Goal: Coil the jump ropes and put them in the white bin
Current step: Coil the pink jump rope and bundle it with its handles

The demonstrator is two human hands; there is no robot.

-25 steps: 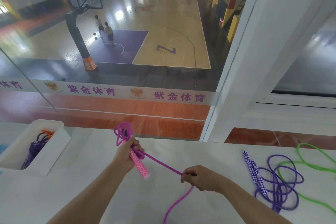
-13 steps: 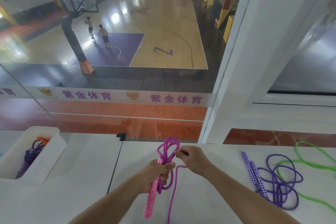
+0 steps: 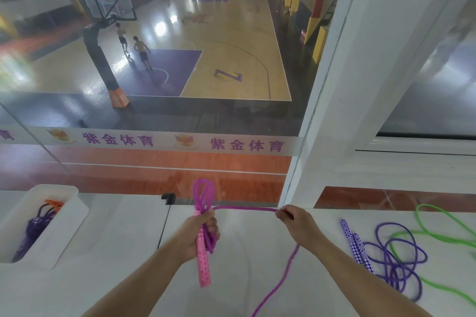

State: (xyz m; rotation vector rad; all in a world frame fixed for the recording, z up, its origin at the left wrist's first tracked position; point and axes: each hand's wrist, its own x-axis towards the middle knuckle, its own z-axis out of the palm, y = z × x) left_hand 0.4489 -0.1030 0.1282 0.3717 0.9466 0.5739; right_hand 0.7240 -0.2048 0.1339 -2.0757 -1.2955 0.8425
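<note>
Magenta rope [image 3: 244,209] looped, left hand [image 3: 195,233] gripping coil, right hand [image 3: 296,221] pinching strand.

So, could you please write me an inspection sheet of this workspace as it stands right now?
Surface: white counter along a glass wall.
Job's things: pink jump rope, partly coiled, handles and loops in the left hand, one strand pulled taut to the right hand, the tail trailing off the near edge. Purple jump rope and green jump rope lie loose at right. White bin at left already holds purple and orange rope.
Clutter: nothing seen.
Grippers: left hand grips the pink bundle; right hand pinches the strand.
Cables: nothing seen besides the ropes.
Surroundings: basketball court below, two players near the hoop.
</note>
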